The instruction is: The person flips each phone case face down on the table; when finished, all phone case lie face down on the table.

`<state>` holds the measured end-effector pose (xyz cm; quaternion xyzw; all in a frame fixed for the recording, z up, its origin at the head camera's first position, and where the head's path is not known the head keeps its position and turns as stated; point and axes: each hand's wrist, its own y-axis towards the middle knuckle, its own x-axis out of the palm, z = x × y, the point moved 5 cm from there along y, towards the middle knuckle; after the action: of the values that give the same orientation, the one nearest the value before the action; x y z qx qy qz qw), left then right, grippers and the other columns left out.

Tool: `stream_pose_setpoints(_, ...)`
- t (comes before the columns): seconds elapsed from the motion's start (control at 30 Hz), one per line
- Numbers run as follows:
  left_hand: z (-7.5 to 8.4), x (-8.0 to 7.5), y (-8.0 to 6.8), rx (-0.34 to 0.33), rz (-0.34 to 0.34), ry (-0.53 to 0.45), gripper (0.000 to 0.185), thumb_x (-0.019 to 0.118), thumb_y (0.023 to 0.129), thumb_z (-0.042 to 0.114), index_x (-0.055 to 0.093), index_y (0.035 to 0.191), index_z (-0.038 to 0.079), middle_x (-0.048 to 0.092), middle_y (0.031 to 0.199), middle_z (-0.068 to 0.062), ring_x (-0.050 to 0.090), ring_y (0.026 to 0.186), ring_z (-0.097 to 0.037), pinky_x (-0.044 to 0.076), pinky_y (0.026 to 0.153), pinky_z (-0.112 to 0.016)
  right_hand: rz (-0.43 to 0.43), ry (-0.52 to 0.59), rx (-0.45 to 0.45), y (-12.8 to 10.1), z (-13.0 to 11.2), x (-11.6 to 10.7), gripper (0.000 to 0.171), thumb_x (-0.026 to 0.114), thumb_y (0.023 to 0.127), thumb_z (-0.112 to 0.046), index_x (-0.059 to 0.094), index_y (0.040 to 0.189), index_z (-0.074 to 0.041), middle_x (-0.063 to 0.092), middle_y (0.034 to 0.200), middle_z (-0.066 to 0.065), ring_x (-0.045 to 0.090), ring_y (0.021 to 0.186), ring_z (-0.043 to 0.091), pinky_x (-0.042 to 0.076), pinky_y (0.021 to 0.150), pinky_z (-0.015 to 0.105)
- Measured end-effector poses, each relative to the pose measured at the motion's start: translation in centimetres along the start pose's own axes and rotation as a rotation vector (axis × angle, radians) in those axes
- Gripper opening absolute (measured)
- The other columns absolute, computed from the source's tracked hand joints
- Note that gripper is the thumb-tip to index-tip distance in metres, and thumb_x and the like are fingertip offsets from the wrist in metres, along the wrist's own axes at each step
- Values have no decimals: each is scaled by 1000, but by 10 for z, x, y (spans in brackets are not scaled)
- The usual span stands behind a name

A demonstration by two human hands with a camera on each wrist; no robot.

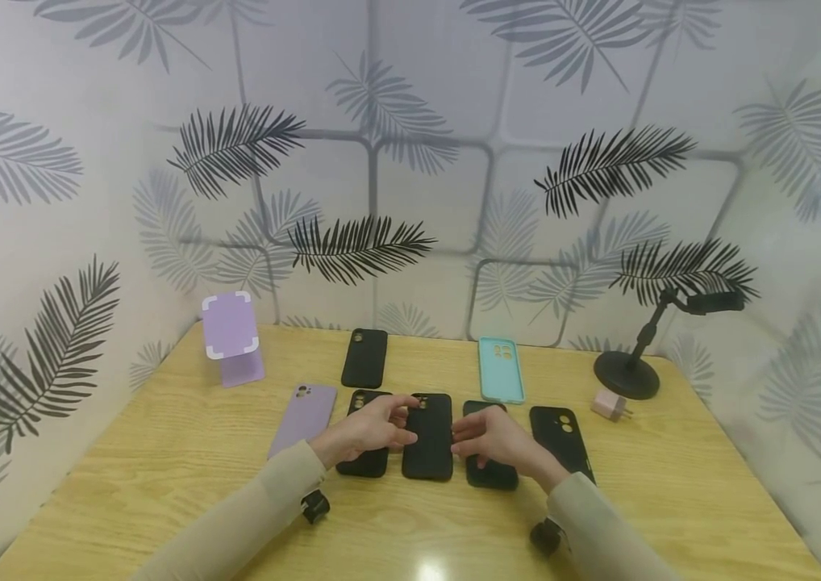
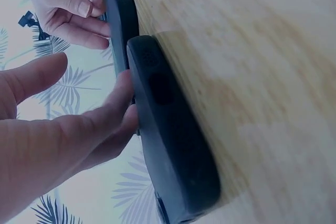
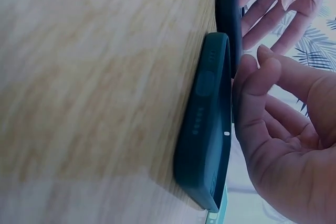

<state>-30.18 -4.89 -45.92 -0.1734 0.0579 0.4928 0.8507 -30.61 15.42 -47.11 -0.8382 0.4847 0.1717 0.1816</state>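
Several phone cases lie in a row on the wooden table. My left hand (image 1: 370, 426) is over a black phone case (image 1: 365, 465), its fingers reaching toward the middle black phone case (image 1: 428, 452). My right hand (image 1: 503, 442) is above a dark phone case (image 1: 492, 476), which looks deep teal with its hollow side up in the right wrist view. The right fingertips are by the middle case's right edge; whether they touch it I cannot tell. Neither hand holds anything. Left of them lies a lilac phone case (image 1: 305, 420), and at the right another black phone case (image 1: 561, 436).
Farther back are a black phone case (image 1: 364, 359) and a light turquoise phone case (image 1: 501, 371). A lilac stand (image 1: 231, 327) stands at back left. On the right are a pink plug charger (image 1: 609, 404) and a black stand (image 1: 628, 374). Leaf-patterned walls border the table (image 1: 396, 532).
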Motion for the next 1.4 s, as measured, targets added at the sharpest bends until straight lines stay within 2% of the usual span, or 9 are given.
stream_pose_setpoints(0.27,7,-2,-1,41,42,72,59,65,93,9,41,147,7,41,148,-22,43,134,-39,52,96,-47,7,46,-52,-7,-5,-10,42,66,92,-5,56,131,7,66,120,26,69,95,27,61,69,37)
stream_pose_setpoints(0.47,15,8,4,97,67,79,55,65,93,9,44,145,6,46,144,-21,45,132,-38,47,102,-51,27,43,-50,-16,-1,-24,41,64,93,-5,55,132,6,63,124,27,67,104,29,61,77,38)
stream_pose_setpoints(0.67,18,20,11,111,68,66,53,64,94,8,46,143,5,49,140,-21,48,128,-35,47,102,-51,69,43,-40,-25,11,-39,41,66,93,-7,57,131,5,65,123,25,66,107,29,60,80,36)
stream_pose_setpoints(1.03,21,39,22,113,40,73,48,62,95,7,48,141,4,53,135,-19,52,123,-33,48,102,-50,165,-32,-25,-39,22,-57,38,67,92,-6,61,128,4,67,121,22,64,112,32,57,90,35)
stream_pose_setpoints(1.2,24,46,24,122,6,49,49,59,96,5,45,143,2,50,139,-24,52,126,-36,47,104,-52,143,-72,-54,-42,22,-60,39,67,90,-4,61,127,6,65,123,25,62,114,36,55,94,41)
stream_pose_setpoints(1.4,25,56,26,129,-9,53,49,58,96,6,45,144,4,49,141,-24,47,131,-38,45,105,-53,122,-102,-16,-44,24,-61,38,68,90,-5,62,126,5,63,126,24,61,117,38,54,96,47)
